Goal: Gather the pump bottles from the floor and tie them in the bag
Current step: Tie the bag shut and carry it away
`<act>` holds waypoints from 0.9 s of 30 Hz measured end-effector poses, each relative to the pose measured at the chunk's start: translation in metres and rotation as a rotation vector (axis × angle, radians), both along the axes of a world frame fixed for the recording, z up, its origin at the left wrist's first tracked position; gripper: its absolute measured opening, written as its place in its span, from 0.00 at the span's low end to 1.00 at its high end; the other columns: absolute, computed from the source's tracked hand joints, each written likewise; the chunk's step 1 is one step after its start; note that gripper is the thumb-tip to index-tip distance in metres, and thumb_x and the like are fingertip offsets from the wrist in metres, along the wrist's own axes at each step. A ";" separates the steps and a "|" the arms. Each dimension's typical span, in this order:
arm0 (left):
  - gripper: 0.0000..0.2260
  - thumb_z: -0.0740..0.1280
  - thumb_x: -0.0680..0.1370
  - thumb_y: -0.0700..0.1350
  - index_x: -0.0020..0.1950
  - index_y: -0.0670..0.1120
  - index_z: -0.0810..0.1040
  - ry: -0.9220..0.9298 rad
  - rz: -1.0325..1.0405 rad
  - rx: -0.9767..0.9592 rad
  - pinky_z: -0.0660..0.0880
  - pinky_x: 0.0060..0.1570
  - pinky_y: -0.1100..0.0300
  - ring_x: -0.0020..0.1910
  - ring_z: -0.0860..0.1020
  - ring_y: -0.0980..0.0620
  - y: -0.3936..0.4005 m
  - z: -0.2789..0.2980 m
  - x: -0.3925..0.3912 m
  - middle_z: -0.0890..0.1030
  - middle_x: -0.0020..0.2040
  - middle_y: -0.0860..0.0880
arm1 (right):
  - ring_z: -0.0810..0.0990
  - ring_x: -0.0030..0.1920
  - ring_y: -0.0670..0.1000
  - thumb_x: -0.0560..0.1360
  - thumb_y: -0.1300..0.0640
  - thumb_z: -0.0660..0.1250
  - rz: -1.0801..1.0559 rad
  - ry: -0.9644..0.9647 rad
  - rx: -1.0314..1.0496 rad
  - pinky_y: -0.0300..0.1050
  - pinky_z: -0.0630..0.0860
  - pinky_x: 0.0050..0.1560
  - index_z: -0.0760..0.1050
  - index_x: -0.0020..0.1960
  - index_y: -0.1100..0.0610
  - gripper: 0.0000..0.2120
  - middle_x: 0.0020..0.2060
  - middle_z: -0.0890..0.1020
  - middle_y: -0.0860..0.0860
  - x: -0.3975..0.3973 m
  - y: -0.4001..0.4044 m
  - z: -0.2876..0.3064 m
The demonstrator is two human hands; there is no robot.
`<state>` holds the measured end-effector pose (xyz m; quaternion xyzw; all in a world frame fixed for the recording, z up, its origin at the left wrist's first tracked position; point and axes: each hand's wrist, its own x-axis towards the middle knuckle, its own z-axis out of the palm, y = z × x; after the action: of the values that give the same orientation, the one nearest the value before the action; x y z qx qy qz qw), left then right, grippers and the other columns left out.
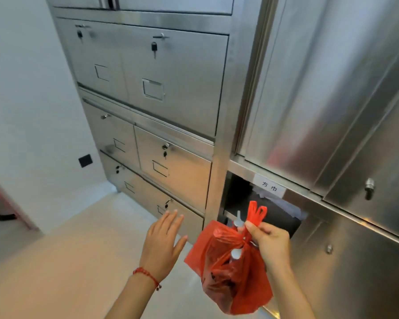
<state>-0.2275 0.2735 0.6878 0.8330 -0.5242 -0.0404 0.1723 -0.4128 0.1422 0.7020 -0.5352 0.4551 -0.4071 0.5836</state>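
Two bare forearms reach in from the near edge, the left one wearing a red bead bracelet point(148, 273) at the wrist. Just beyond it, the left hand point(162, 241) is spread flat with its fingers straight and apart, palm down, holding nothing and hovering over the pale floor point(78, 249); it sits just left of the bag without touching it.

To its right, the right hand point(268, 241) pinches the twisted handles of a red plastic bag point(230, 272) between thumb and curled fingers, so the bag hangs free in the air below the grip. Its handles are knotted at the neck, and their two loops point(256, 211) stick up above the fingers. Pump bottles point(236, 253) are inside: one round grey cap shows through a gap below the knot, and a grey pump nozzle pokes out beside the handles. How many bottles the bag holds cannot be told through the plastic.

Farther off stands a stainless steel cabinet point(175, 93) with keyed doors on the left, several with keys in their locks. Right of it, behind the bag, a dark open compartment point(237, 192) sits under a white label point(270, 186) with two printed characters. On the far left, a white wall point(28, 111) carries a small black socket plate point(85, 160).
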 end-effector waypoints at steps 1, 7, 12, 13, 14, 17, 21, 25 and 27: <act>0.31 0.41 0.78 0.59 0.60 0.43 0.76 -0.001 0.023 -0.002 0.76 0.52 0.43 0.59 0.77 0.42 0.007 0.000 0.015 0.79 0.59 0.43 | 0.84 0.33 0.49 0.70 0.61 0.70 0.024 0.013 -0.003 0.41 0.77 0.36 0.84 0.33 0.54 0.08 0.31 0.86 0.52 0.017 0.003 0.001; 0.32 0.41 0.79 0.59 0.59 0.41 0.77 -0.014 0.168 -0.031 0.75 0.52 0.43 0.58 0.77 0.40 0.049 -0.002 0.094 0.80 0.58 0.42 | 0.84 0.34 0.51 0.70 0.61 0.71 0.164 0.024 -0.044 0.45 0.79 0.39 0.84 0.33 0.53 0.08 0.30 0.85 0.52 0.116 0.017 0.001; 0.32 0.41 0.79 0.59 0.59 0.41 0.76 0.001 0.303 -0.037 0.75 0.52 0.42 0.58 0.77 0.40 0.068 -0.007 0.144 0.80 0.58 0.42 | 0.82 0.32 0.47 0.70 0.62 0.71 0.299 0.003 -0.048 0.40 0.78 0.36 0.84 0.32 0.53 0.10 0.29 0.85 0.51 0.194 0.021 -0.006; 0.32 0.41 0.79 0.59 0.59 0.41 0.77 0.004 0.330 -0.036 0.75 0.52 0.43 0.58 0.77 0.40 0.070 -0.009 0.154 0.80 0.58 0.42 | 0.83 0.33 0.50 0.70 0.62 0.71 0.333 0.001 -0.027 0.45 0.79 0.39 0.84 0.32 0.54 0.09 0.31 0.85 0.53 0.210 0.021 -0.008; 0.32 0.41 0.79 0.59 0.59 0.41 0.77 0.005 0.355 -0.037 0.76 0.52 0.43 0.58 0.77 0.40 0.071 -0.011 0.162 0.80 0.58 0.42 | 0.82 0.34 0.53 0.70 0.62 0.71 0.358 -0.003 -0.013 0.50 0.78 0.42 0.84 0.32 0.56 0.08 0.31 0.85 0.56 0.225 0.019 -0.011; 0.32 0.41 0.78 0.60 0.58 0.41 0.77 0.016 0.427 -0.017 0.76 0.52 0.44 0.57 0.78 0.41 0.069 -0.017 0.192 0.80 0.58 0.42 | 0.81 0.34 0.54 0.70 0.63 0.70 0.435 -0.004 0.022 0.54 0.78 0.46 0.83 0.31 0.56 0.09 0.31 0.85 0.55 0.271 0.012 -0.022; 0.32 0.41 0.78 0.59 0.58 0.41 0.77 0.015 0.536 -0.008 0.77 0.49 0.43 0.56 0.78 0.40 0.055 -0.022 0.238 0.80 0.57 0.42 | 0.82 0.35 0.55 0.69 0.62 0.71 0.568 0.034 0.040 0.56 0.79 0.48 0.84 0.33 0.55 0.08 0.31 0.85 0.55 0.334 -0.005 -0.034; 0.33 0.40 0.78 0.60 0.58 0.41 0.77 0.039 0.643 0.013 0.77 0.49 0.43 0.57 0.78 0.40 0.038 -0.024 0.278 0.80 0.57 0.42 | 0.82 0.36 0.56 0.68 0.61 0.71 0.691 0.069 0.027 0.59 0.78 0.48 0.84 0.33 0.55 0.06 0.31 0.85 0.56 0.391 -0.020 -0.036; 0.33 0.40 0.78 0.61 0.59 0.41 0.77 0.047 0.677 0.020 0.76 0.51 0.42 0.58 0.77 0.40 0.033 -0.024 0.294 0.80 0.58 0.41 | 0.82 0.35 0.55 0.68 0.60 0.71 0.740 0.082 0.005 0.56 0.79 0.46 0.84 0.33 0.54 0.07 0.30 0.85 0.55 0.416 -0.025 -0.034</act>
<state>0.0668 0.3061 0.6637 0.9603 -0.2134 -0.0052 0.1798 0.0030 0.1174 0.6684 -0.6779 0.2548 -0.1455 0.6740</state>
